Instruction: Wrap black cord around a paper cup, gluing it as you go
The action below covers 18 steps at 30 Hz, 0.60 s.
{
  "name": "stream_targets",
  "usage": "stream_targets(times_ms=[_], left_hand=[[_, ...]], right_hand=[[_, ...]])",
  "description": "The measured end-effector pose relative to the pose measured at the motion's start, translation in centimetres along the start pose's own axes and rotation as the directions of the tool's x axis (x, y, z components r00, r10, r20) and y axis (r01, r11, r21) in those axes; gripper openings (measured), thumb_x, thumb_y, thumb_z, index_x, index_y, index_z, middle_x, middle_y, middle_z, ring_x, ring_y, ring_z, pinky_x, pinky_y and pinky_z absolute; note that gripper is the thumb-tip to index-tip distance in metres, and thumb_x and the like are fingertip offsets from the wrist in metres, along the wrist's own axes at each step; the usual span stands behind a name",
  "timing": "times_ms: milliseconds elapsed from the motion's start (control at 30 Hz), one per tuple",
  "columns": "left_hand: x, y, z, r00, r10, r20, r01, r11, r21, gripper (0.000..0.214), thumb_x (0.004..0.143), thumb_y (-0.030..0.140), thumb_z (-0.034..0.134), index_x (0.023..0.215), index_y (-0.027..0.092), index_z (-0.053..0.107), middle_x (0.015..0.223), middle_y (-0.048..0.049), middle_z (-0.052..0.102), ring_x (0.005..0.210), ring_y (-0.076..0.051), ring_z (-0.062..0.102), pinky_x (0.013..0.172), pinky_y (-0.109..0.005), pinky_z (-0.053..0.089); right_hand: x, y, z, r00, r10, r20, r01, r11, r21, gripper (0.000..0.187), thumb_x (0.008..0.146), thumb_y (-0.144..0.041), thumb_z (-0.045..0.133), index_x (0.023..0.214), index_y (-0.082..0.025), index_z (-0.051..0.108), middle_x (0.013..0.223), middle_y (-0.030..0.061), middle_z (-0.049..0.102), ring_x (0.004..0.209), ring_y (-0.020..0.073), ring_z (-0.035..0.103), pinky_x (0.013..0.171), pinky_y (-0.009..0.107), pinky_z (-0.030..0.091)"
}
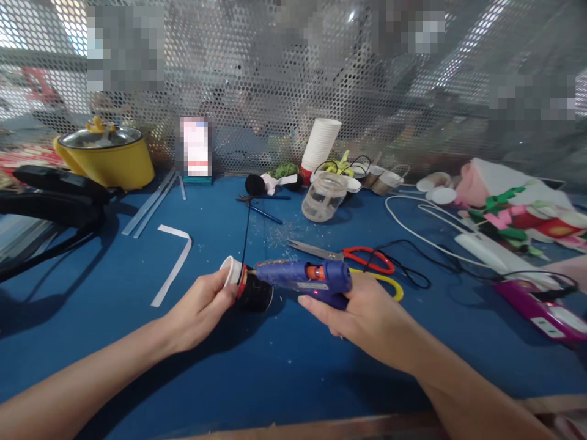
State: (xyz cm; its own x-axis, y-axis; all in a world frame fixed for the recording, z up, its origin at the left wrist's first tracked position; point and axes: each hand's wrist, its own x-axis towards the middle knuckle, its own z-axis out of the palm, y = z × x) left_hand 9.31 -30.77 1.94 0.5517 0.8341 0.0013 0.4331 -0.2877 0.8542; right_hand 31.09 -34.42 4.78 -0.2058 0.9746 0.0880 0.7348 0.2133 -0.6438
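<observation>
My left hand [202,310] is closed around the white end of a paper cup [255,293], which lies on its side with black yarn wound over much of it. A strand of yarn [246,235] runs from the cup up to a black yarn ball [255,184] at the back. In my right hand [362,311] is a blue hot glue gun [293,274], its small red light lit. The gun's nozzle is at the cup, by the edge of the wound yarn; whether it touches, I cannot tell.
Scissors [330,252] lie behind the glue gun, pliers [263,211] farther back. A plastic jar [324,198] and stacked paper cups [321,143] stand behind. Bent white strip [177,266] lies left. Cables, a purple power strip [536,308] are right; a yellow pot [110,160] is back left.
</observation>
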Motion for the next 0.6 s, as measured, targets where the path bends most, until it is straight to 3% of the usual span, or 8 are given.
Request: stream_targets(times_ms=[600], left_hand=[[0.02, 0.00, 0.06, 1.000, -0.010, -0.005, 0.010, 1.000, 0.021, 0.028, 0.084, 0.030, 0.026, 0.080, 0.015, 0.049, 0.070, 0.0021, 0.045, 0.062, -0.010, 0.038, 0.058, -0.019, 0.035]], right_hand=[[-0.22, -0.23, -0.19, 0.999, -0.044, 0.015, 0.044, 0.999, -0.010, 0.017, 0.075, -0.030, 0.051, 0.061, -0.020, 0.052, 0.039, -0.0052, 0.047, 0.043, 0.0126, 0.053, 0.044, 0.021, 0.041]])
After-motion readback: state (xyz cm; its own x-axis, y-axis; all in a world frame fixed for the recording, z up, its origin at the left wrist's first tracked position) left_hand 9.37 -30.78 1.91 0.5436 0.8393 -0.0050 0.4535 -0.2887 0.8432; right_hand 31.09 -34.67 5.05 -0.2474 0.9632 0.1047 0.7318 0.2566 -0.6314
